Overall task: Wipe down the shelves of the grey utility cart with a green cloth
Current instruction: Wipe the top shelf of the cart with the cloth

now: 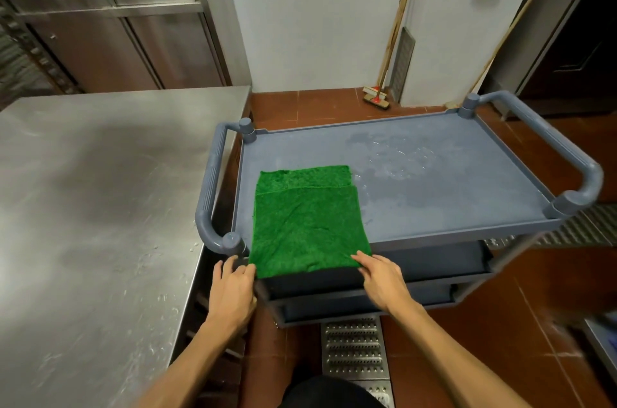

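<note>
Holding: our left hand (232, 287) and right hand (384, 282) each pinch a near corner of the green cloth (309, 224).
Cloth: we see it folded flat on the near-left part of the grey cart's top shelf (450, 194).
Wet patch: on the shelf, past the cloth.
Steel table (100, 190): just left of the cart.
</note>
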`<act>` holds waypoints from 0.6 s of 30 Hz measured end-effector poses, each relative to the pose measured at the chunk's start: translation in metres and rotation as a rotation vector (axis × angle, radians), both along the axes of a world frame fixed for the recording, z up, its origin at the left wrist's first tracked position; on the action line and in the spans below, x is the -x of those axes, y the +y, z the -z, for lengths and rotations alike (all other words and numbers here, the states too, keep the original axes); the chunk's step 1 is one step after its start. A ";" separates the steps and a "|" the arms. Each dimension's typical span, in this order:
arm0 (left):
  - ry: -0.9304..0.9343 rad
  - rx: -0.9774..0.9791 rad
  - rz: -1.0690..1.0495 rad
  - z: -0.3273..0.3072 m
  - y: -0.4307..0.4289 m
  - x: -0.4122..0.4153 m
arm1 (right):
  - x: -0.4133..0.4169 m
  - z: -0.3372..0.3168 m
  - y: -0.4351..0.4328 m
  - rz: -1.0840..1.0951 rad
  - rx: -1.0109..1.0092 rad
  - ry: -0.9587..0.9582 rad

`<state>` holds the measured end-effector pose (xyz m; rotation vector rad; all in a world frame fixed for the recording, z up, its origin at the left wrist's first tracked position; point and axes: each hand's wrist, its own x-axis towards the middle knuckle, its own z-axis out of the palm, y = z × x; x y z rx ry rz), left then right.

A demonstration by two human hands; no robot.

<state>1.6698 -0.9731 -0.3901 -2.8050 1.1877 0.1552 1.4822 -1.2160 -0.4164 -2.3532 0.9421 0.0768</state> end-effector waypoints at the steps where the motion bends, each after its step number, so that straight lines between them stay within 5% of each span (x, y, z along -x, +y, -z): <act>1: 0.005 -0.011 0.002 0.001 0.002 0.004 | 0.003 0.000 0.002 -0.004 0.002 -0.001; 18: 0.053 0.142 -0.044 -0.001 0.044 0.069 | 0.060 -0.009 0.028 -0.021 -0.011 -0.029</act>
